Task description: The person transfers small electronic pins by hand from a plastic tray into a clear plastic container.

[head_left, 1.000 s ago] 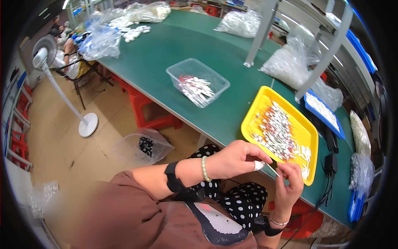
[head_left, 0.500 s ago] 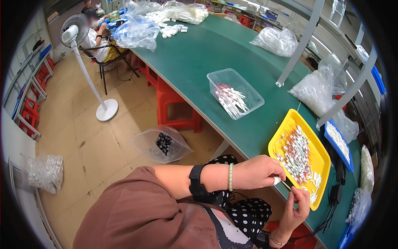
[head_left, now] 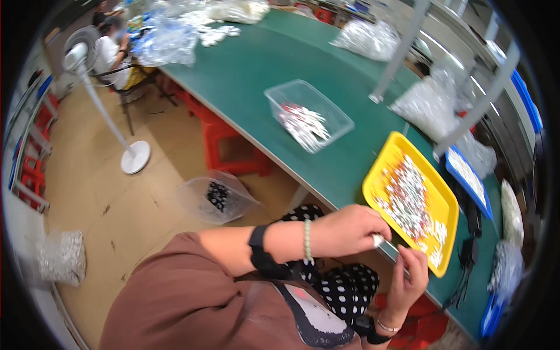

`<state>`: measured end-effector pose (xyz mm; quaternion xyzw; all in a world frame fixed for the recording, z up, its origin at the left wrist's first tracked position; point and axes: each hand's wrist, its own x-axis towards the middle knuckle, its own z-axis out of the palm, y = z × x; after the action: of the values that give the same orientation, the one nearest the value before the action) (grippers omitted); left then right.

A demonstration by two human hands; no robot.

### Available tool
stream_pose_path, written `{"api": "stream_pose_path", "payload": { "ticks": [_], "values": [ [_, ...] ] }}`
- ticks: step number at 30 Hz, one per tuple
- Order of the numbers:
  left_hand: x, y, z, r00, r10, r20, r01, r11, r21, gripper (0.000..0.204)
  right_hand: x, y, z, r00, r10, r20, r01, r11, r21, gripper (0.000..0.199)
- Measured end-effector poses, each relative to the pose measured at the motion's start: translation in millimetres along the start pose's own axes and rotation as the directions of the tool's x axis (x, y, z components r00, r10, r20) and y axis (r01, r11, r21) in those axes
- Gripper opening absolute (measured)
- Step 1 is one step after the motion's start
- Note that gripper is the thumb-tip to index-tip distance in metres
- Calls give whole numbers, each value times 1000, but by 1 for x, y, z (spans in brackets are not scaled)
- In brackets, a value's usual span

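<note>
At the table's front edge, beside the yellow tray, my left hand is closed on a small white piece that shows at the fingertips. Just to the right and nearer, my right hand is bent, with thumb and fingers pinched together. Whatever sits in that pinch is too small and blurred to name. The fingertips of both hands face each other across a short gap. Inside the tray lies a heap of small white parts with thin red-orange wires, and loose white tubes gather at its near end.
A clear plastic box with white and red parts stands on the green table. Beyond the yellow tray are a blue tray, metal posts and plastic bags. Red stools and an open bag are below. A person sits far left.
The whole view has shifted, so table and trays appear farther left and higher. Both hands stay near each other by the yellow tray; the thin strip between them no longer shows clearly.
</note>
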<state>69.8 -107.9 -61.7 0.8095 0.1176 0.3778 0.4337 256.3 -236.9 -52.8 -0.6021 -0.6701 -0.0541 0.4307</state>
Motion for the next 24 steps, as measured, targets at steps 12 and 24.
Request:
{"api": "stream_pose_path", "payload": {
  "ticks": [12,24],
  "values": [
    [6,20,-8,976,-217,-9,216,975,-58,24,11,2,5,998,-69,6,69,997,20,25],
    [4,9,2,920,-385,81,370,778,-507,27,9,3,24,928,-296,-228,297,954,-27,24]
  ]
}}
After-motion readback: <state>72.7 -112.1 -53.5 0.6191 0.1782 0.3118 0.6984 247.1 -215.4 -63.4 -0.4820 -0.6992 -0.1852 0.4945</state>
